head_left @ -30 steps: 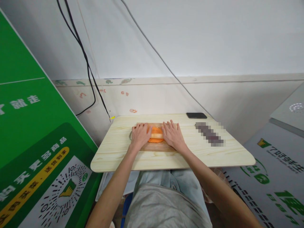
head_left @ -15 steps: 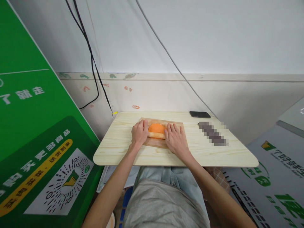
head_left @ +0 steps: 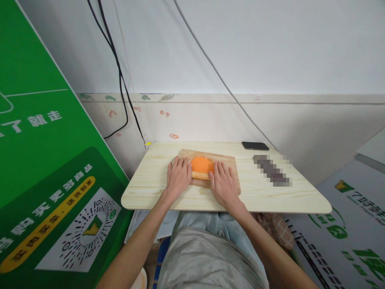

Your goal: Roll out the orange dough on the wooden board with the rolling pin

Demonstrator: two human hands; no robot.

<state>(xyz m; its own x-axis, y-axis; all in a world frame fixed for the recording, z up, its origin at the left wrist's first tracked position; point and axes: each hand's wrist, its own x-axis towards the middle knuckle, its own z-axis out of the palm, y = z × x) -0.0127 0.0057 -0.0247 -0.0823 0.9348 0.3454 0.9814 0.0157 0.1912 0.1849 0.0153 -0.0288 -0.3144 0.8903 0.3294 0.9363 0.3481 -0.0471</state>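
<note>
A flat piece of orange dough (head_left: 202,164) lies on a wooden board (head_left: 231,159). Across its near edge runs a pale wooden rolling pin (head_left: 200,176), its ends covered by my hands. My left hand (head_left: 179,175) rests over the left end, fingers stretched forward past the pin. On the other end lies my right hand (head_left: 223,180), palm down with fingers extended and slightly apart. Both hands press on the pin from above rather than wrap round it. The dough shows between them, its sides partly hidden by the fingers.
The board sits on a light wooden table (head_left: 144,184) against the wall. A black phone (head_left: 255,146) and a pixelated dark item (head_left: 272,170) lie to the right. A green printed panel (head_left: 60,160) stands left, cables (head_left: 118,68) hang by the wall, and a printed white panel (head_left: 355,200) is right.
The rolling pin has moved slightly nearer to me, and more of the orange dough shows beyond it. My left fingers are stretched out more. The whole view has shifted a little.
</note>
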